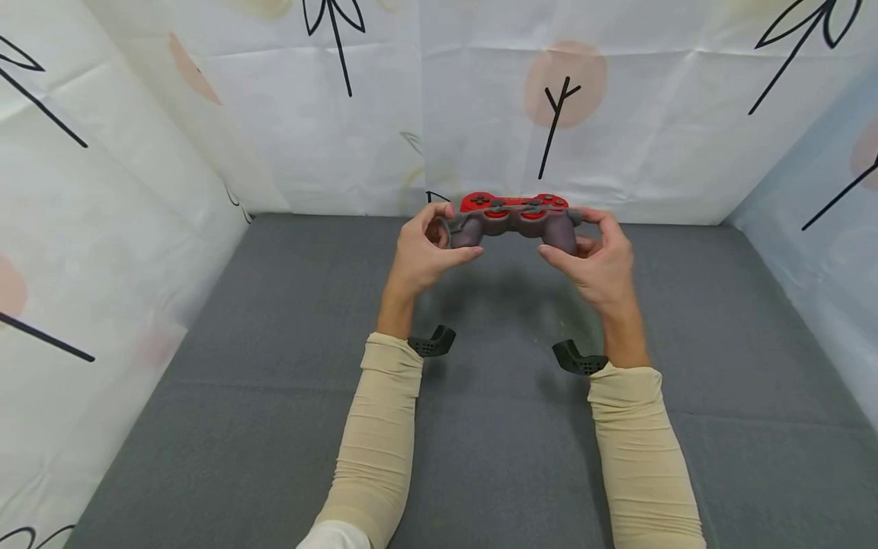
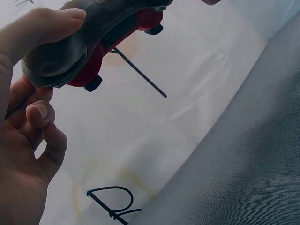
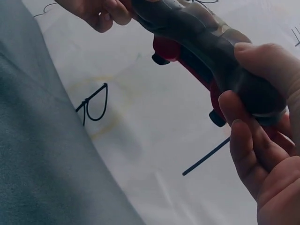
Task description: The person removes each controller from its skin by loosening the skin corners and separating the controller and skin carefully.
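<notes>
Held up over the far part of the grey surface is a game controller [image 1: 511,219], with a grey body and red parts around its buttons. My left hand [image 1: 427,242] grips its left end, the thumb lying along the near side. On the other end, my right hand [image 1: 595,255] pinches the right handle between thumb and fingers. In the left wrist view the controller [image 2: 61,56] shows its dark handle and small black sticks. The right wrist view has the fingers [image 3: 243,145] curled under the controller [image 3: 206,47].
A grey cloth-covered surface [image 1: 494,427] lies below both arms. White sheets with plant drawings form a back wall [image 1: 473,114], a left wall [image 1: 89,229] and a right wall [image 1: 823,183]. Black wrist mounts [image 1: 434,341] sit at both wrists.
</notes>
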`<control>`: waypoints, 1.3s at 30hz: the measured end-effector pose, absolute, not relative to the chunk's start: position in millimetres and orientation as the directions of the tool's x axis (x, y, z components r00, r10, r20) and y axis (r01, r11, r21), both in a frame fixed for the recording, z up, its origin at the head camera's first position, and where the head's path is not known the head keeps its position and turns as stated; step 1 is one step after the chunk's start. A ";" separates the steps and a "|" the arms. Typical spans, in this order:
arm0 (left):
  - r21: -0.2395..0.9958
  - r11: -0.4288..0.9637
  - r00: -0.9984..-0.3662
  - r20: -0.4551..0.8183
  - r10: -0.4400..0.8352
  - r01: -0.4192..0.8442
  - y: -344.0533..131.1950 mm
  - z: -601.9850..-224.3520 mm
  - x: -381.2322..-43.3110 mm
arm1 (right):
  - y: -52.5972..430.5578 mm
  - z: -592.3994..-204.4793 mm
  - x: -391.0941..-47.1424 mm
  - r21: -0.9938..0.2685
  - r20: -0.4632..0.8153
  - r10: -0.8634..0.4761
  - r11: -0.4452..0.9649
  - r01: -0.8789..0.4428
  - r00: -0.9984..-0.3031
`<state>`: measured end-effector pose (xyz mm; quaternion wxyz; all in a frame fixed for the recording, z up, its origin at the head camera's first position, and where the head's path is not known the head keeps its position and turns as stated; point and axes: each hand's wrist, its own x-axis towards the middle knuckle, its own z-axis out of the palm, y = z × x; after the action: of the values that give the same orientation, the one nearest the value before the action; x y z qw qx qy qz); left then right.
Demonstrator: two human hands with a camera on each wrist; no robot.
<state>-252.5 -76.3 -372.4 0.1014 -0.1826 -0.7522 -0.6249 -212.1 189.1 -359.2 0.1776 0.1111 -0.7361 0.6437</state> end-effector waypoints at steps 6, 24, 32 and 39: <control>0.902 0.131 -0.901 0.380 0.209 0.411 -75.6 -367.4 -249.0 | 198.7 -358.4 -209.6 -0.910 0.398 0.022 0.140 -0.391 -0.917; 0.907 0.261 -0.928 0.263 0.263 0.331 -72.8 -387.5 -255.7 | 210.4 -384.0 -222.0 -0.933 0.278 -0.057 0.221 -0.284 -0.959; 0.920 0.377 -0.981 0.038 0.192 0.110 -72.7 -412.3 -263.2 | 204.5 -429.5 -238.9 -0.966 0.091 -0.059 0.238 -0.102 -0.994; 0.935 0.351 -0.985 -0.019 0.172 0.043 -69.0 -426.9 -270.0 | 205.2 -445.0 -241.6 -0.944 0.033 -0.013 0.328 -0.035 -0.999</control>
<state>-270.0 -69.0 -426.9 -0.0569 -0.0655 -0.8200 -0.5658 -241.6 205.2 -445.0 0.0098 0.0147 -0.8147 0.5796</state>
